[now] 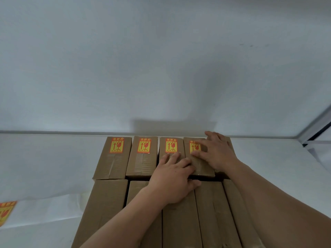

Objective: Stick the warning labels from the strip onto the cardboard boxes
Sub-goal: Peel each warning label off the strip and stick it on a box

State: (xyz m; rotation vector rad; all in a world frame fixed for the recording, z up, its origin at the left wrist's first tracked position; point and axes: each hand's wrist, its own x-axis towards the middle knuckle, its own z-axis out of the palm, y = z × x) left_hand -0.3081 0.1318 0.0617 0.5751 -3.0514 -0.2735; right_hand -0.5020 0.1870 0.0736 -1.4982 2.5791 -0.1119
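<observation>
Brown cardboard boxes lie in two rows on a white table. The far row carries red and yellow warning labels: one on the leftmost box [112,158], one on the second box [142,158], one on the third box [171,145]. My right hand [216,151] lies flat over the fourth box [200,165], its fingers pressing on that box's label [194,146], which it partly hides. My left hand [172,178] rests with straight fingers on the near ends of the third and fourth boxes. The label strip [6,212] lies at the left edge.
The near row of boxes [107,203] has plain tops with no labels in view. A white wall stands right behind the far row. The white table [44,167] stretches to the left, and a dark frame [318,129] shows at the far right.
</observation>
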